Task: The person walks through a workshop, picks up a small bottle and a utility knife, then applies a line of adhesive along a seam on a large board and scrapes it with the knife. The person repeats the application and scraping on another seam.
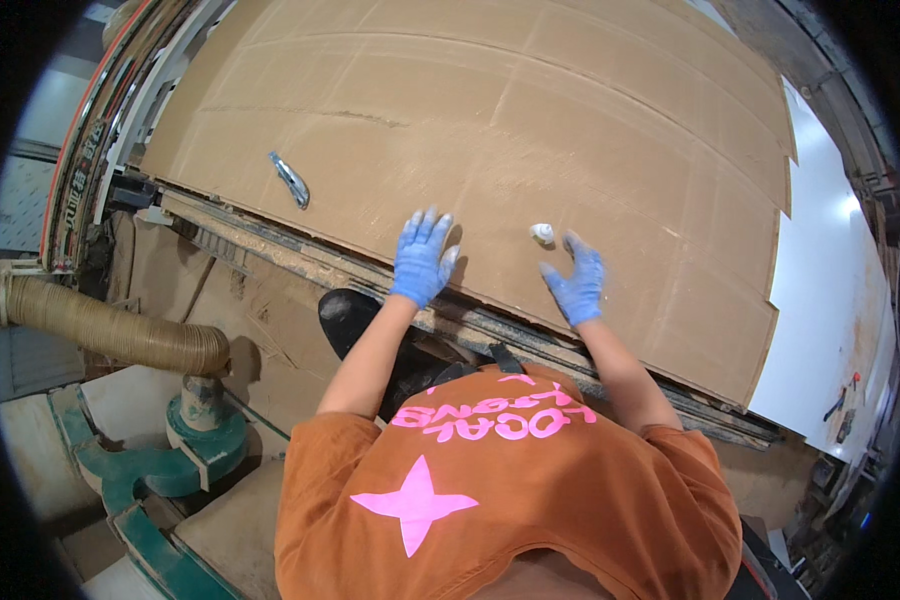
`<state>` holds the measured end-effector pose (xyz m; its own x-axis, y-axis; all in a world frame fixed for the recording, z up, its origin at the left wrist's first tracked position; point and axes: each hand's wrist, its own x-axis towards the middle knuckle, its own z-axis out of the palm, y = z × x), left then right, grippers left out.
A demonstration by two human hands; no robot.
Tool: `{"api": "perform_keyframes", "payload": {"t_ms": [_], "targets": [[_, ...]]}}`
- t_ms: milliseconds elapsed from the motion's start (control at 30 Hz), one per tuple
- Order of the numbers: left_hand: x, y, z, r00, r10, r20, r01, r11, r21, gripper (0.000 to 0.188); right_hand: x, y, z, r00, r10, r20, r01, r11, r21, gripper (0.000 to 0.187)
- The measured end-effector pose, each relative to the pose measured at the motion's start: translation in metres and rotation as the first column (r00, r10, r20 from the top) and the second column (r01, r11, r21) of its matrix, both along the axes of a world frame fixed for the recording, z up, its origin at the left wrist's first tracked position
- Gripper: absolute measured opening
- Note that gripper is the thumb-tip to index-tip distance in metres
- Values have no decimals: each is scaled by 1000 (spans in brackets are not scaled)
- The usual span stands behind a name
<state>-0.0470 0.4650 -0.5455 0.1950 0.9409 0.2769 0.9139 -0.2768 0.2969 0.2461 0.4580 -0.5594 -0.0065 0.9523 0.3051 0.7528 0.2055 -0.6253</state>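
Both hands wear blue gloves with paler fingertips and are over the near part of a large brown board [450, 120] dusted with fine debris. My left hand [423, 258] is open, palm down, its fingers stretched forward by the board's near edge. To the right, my right hand [577, 282] has thumb and fingers apart and holds nothing. Just beyond its thumb lies a small white lump [542, 233], apart from the hand; its kind is unclear. A utility knife [290, 181] rests on the board, left of and beyond my left hand.
A dark machine edge with sawdust runs under the board's near side. At left are a ribbed hose [120, 325], a green pipe fitting [205, 440] and a rail [85, 150]. A white panel [820, 290] at right carries pliers-like tools [842, 405].
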Motion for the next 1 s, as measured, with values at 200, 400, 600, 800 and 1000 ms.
{"api": "perform_keyframes", "payload": {"t_ms": [200, 400, 600, 800, 1000], "targets": [[43, 86, 1, 949, -289, -127, 288, 957, -30, 55, -26, 23, -10, 997, -57, -53, 56, 998, -25, 48], [95, 144, -10, 875, -461, -147, 442, 886, -141, 65, -29, 24, -11, 998, -67, -14, 67, 998, 15, 32], [91, 236, 11, 961, -259, -94, 218, 924, -315, 76, -30, 27, -8, 998, -65, -8, 65, 996, 54, 27], [56, 224, 4, 952, -234, -197, 207, 967, -146, 81, -33, 29, -1, 997, -58, -42, 61, 995, 84, 27], [56, 128, -9, 854, -489, -176, 445, 863, -239, 75, -32, 29, -8, 998, -69, 0, 69, 994, 83, 29]]}}
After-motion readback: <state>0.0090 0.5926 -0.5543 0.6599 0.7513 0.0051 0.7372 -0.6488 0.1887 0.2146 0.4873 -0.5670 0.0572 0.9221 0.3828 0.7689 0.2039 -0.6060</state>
